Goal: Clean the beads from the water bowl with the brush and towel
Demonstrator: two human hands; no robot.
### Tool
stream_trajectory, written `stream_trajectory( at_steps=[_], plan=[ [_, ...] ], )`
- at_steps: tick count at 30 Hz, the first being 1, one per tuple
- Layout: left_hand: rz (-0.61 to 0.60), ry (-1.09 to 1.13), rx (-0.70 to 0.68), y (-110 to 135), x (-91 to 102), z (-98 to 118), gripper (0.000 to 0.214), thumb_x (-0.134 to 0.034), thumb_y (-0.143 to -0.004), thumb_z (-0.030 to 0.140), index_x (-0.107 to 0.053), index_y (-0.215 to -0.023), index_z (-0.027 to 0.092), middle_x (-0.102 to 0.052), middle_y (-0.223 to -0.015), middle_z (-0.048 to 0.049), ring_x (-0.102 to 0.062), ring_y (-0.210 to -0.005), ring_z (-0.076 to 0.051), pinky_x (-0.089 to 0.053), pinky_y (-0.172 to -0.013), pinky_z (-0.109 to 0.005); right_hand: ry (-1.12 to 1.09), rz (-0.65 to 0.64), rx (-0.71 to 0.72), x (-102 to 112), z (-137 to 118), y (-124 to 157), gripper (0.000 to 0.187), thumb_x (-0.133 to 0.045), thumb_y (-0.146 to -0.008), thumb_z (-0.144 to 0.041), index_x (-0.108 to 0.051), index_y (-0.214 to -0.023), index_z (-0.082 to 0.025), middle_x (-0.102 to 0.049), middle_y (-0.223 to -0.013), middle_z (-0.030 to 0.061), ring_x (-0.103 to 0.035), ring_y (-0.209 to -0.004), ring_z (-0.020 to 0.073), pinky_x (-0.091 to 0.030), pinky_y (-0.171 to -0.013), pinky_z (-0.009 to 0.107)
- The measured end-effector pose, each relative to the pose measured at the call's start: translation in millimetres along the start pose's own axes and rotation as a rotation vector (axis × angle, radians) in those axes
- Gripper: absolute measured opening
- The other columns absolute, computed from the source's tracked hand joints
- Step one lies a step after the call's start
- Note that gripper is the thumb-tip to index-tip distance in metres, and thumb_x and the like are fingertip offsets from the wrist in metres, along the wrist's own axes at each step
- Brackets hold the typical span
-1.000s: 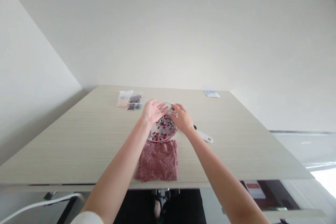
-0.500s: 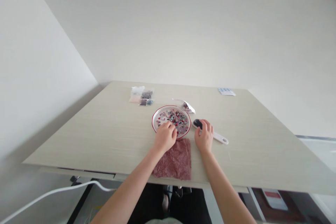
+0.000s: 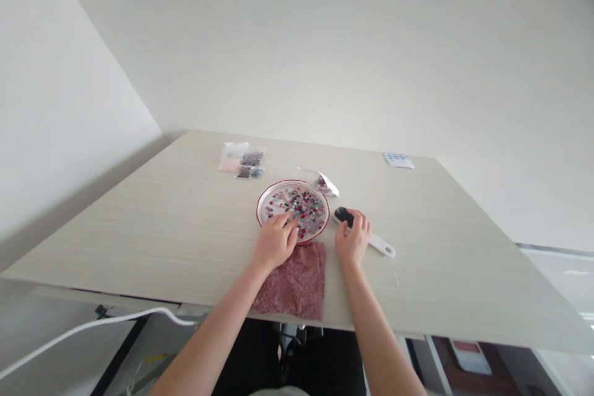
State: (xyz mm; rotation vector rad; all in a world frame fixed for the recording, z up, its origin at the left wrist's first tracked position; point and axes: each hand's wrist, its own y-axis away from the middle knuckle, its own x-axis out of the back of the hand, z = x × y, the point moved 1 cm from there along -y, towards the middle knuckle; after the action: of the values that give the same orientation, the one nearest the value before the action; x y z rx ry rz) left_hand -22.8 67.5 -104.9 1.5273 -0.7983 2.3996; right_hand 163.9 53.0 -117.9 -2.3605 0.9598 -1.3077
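Observation:
A round plate with a red rim (image 3: pixel 265 197) lies on the pale wooden table (image 3: pixel 162 223), full of small red, dark and clear beads. My left hand (image 3: pixel 273 242) rests at the plate's near edge, fingers curled and touching the beads; whether they hold one I cannot make out. My right hand (image 3: pixel 352 240) lies on a white-handled tool with a dark head (image 3: pixel 371 239) just right of the plate, fingers bent over its handle. A pink fluffy cloth (image 3: pixel 295 284) lies below the plate, between my forearms.
Several small bags of beads (image 3: pixel 242 164) sit behind the plate at the left. An opened clear bag (image 3: pixel 320 181) lies at the plate's far right edge. A small white and blue card (image 3: pixel 398 160) lies far back right. A white cable (image 3: pixel 88 331) hangs under the table.
Both hands have drawn back from the far side of the plate: the left came to its near edge with fingers curled, the right dropped onto the white-handled tool. The clear bag now lies free behind the plate.

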Motion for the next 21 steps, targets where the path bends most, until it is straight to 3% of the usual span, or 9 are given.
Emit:
stream_trajectory(
  at_steps=[11, 21],
  plan=[
    [0.07, 0.102, 0.056, 4.8, -2.9, -4.6, 0.028, -0.038, -0.082, 0.027, -0.06, -0.099, 0.02, -0.057, -0.11, -0.0095, -0.048, -0.106, -0.024, -0.033, -0.096, -0.04, 0.083, 0.05, -0.095, 4.6, 14.8, -2.4, 0.034, -0.037, -0.08, -0.026, -0.045, -0.112, -0.015, -0.051, -0.113, 0.0141, -0.043, -0.108, 0.0268, -0.031, -0.089, 0.041],
    [0.078, 0.184, 0.121, 2.0, -2.7, -0.9, 0.041, -0.048, -0.076, 0.029, -0.053, -0.116, 0.019, -0.043, -0.131, -0.0118, -0.03, -0.126, -0.031, -0.018, -0.105, -0.046, 0.097, 0.016, -0.246, 6.5, 20.1, -0.4, 0.04, -0.024, -0.085, -0.033, -0.047, -0.111, -0.012, -0.054, -0.112, 0.0173, -0.046, -0.106, 0.0287, -0.026, -0.091, 0.045]
  ],
)
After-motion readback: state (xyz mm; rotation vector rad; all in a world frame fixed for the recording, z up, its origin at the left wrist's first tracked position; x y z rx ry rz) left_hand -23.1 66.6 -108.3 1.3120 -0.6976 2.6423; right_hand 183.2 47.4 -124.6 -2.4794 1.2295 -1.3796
